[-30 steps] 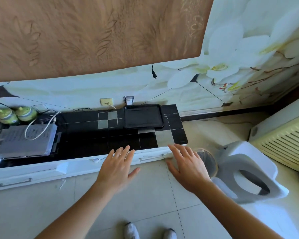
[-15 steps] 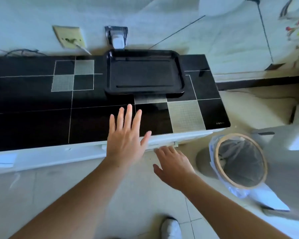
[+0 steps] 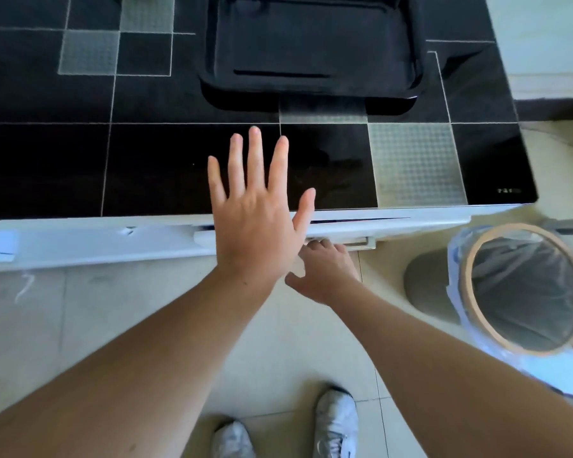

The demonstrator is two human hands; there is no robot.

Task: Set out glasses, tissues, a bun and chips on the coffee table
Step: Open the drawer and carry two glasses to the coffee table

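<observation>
Head view: black tray [image 3: 311, 44] beyond left hand [image 3: 255, 219], bin [image 3: 523, 292] rightward

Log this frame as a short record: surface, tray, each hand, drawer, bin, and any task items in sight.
surface: low cabinet with a glossy black top, white front below
tray: black tray, nothing in it, on the far part of the top
left hand: left hand, fingers spread straight, over the front edge of the top, holding nothing
right hand: right hand, fingers curled at the drawer handle
drawer: a narrow dark gap runs along its upper edge
bin: lined waste bin on the floor, right of the cabinet
task items: none in view
</observation>
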